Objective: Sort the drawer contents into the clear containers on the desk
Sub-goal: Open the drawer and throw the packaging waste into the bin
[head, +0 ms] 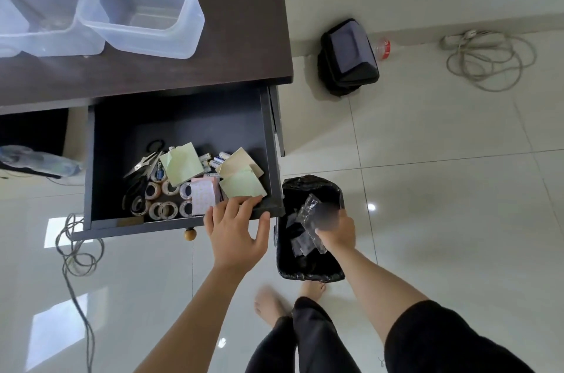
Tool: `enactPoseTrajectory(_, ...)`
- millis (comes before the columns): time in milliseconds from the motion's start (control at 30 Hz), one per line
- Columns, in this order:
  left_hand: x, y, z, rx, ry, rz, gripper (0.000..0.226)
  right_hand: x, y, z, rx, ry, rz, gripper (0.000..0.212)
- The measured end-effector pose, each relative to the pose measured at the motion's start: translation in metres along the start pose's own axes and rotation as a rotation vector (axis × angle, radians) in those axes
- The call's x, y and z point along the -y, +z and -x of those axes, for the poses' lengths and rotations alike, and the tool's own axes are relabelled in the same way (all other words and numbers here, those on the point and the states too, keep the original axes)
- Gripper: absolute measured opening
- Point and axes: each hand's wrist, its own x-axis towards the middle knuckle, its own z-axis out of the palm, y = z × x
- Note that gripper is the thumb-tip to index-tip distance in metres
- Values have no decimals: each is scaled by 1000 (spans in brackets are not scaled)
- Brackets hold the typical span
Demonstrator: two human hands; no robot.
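Observation:
The dark drawer (268,128) is pulled open below the desk. Inside lie green sticky notes (183,163), a pink note pad (204,197), several tape rolls (163,209), scissors (139,186) and batteries (218,159). My left hand (236,230) rests on the drawer's front edge, fingers straight, touching a green note (244,184). My right hand (334,230) grips crinkled clear plastic wrappers (311,214) over the black-lined bin (309,189). Two clear containers (143,12), (45,15) stand on the dark desk (244,21), both seemingly bare inside.
A wooden knob (190,234) sticks out under the drawer front. Another black bin (348,56) and a plastic bottle (381,47) lie on the tiled floor by the wall. Cables coil at right (488,61) and lower left (76,253). My bare feet (271,305) stand by the bin.

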Motion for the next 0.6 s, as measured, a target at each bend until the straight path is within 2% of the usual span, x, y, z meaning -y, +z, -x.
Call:
enactPoseTrajectory(100, 1, 0, 0, -2, 6, -1, 40, -2, -1, -5, 83, 17, 24, 83)
enactPoseTrajectory(233, 2, 0, 1, -11, 15, -2, 39, -7, -6, -9, 136, 46, 8, 89)
enactPoseTrajectory(400, 2, -1, 0, -5, 16, -4, 40, -15, -4, -7, 277, 43, 15, 85)
enactPoseTrajectory(600, -1, -3, -1, 10, 9, -4, 41, -21, -12, 6, 272, 28, 48, 70)
